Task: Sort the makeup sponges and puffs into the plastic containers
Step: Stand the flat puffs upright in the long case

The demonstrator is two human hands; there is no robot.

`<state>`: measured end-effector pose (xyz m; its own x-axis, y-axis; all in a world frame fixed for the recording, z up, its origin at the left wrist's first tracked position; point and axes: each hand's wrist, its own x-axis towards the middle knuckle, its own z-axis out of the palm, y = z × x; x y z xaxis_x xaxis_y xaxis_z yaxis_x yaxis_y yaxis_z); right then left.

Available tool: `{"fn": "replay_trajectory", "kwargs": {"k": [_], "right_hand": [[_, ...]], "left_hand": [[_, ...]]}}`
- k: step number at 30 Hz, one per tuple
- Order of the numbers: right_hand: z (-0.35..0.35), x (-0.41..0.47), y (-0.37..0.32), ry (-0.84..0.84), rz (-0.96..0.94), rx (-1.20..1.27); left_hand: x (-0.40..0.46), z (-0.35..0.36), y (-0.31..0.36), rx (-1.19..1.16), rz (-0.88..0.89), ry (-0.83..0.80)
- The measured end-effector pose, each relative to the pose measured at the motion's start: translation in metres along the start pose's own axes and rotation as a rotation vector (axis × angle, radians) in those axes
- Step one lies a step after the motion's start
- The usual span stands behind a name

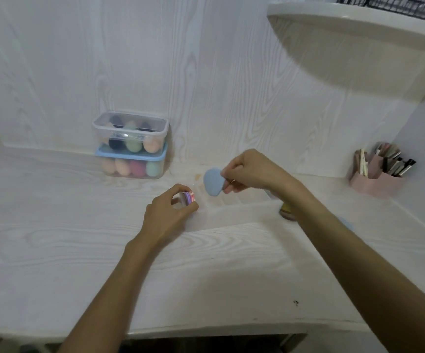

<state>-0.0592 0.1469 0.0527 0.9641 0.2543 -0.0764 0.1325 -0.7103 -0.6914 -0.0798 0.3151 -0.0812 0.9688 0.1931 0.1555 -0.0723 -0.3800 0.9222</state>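
Your right hand (pixel 250 171) pinches a blue puff (pixel 213 182) above a clear open container (pixel 231 207) at mid-desk; your left hand (pixel 169 212) curls round a small stack of puffs (pixel 188 197) at that container's left end. The container's walls are faint and hard to trace. Far left, two lidded tubs (pixel 132 146) of sponges sit stacked against the wall. Bare desk (pixel 53 238) lies left and near. Your right forearm partly hides a yellowish puff (pixel 286 208). A pink brush holder (pixel 377 179) stands far right.
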Motion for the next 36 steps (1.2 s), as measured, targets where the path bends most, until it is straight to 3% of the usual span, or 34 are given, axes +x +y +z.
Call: {"fn": "replay_trajectory", "kwargs": {"k": [20,31,36], "right_hand": [[0.046,0.037,-0.002,0.002,0.051,-0.269],[0.05,0.043,0.025,0.03,-0.137,-0.233],[0.037,0.046,0.024,0.053,-0.32,-0.436]], "left_hand": [[0.002,-0.001,0.0,0.03,0.023,0.001],[0.013,-0.003,-0.012,-0.107,0.021,-0.039],[0.016,0.0,-0.011,-0.164,-0.023,-0.013]]}}
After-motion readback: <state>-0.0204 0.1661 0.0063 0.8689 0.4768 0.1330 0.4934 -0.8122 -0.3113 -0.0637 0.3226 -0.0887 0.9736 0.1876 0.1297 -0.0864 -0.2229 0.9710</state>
